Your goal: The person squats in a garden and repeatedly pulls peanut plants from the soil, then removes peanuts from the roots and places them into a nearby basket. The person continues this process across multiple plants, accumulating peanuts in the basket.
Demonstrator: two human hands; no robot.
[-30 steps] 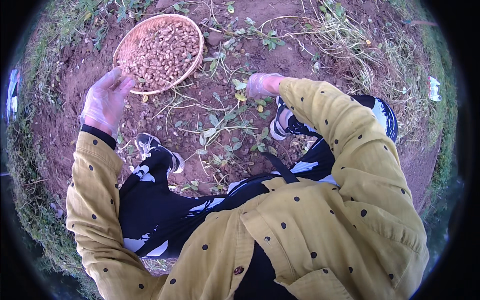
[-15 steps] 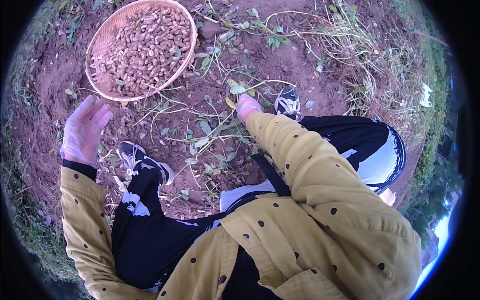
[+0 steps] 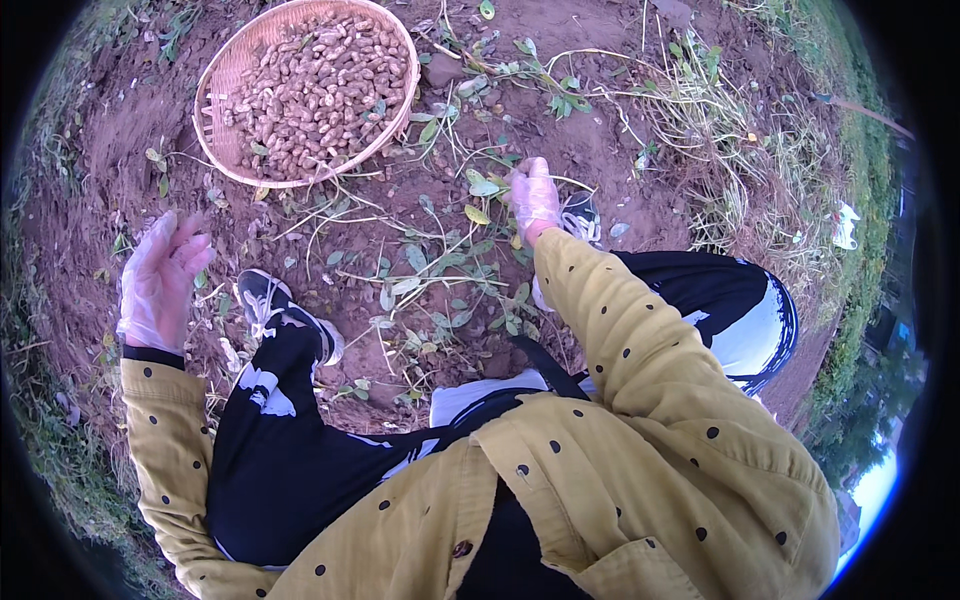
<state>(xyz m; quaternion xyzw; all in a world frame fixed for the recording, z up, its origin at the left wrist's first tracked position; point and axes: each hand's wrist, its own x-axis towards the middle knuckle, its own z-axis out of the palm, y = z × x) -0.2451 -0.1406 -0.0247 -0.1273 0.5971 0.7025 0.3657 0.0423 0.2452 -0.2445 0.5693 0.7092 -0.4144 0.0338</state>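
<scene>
My left hand (image 3: 162, 275), in a clear thin glove, is held over the soil at the left with nothing in it, fingers spread. My right hand (image 3: 535, 200), gloved the same way, is closed low beside my right shoe (image 3: 580, 215); whatever its fingers hold is hidden. A thin plant stem (image 3: 572, 182) shows close by it. Beyond my left hand a round woven bamboo basket (image 3: 226, 90) holds a heap of unshelled peanuts (image 3: 325, 85). Yellowish and green leaves (image 3: 478, 214) lie just left of my right hand.
Loose green stems and leaves (image 3: 430, 285) are scattered on brown soil between my feet. A pile of pulled plants (image 3: 740, 170) lies at the right. A white scrap (image 3: 845, 227) sits near the grass on the far right. My left shoe (image 3: 275, 300) is planted below the basket.
My right hand has come up a little and shifted right, its closed fingers now more in sight. My left hand stays open at the left. The basket appears slightly farther right and higher.
</scene>
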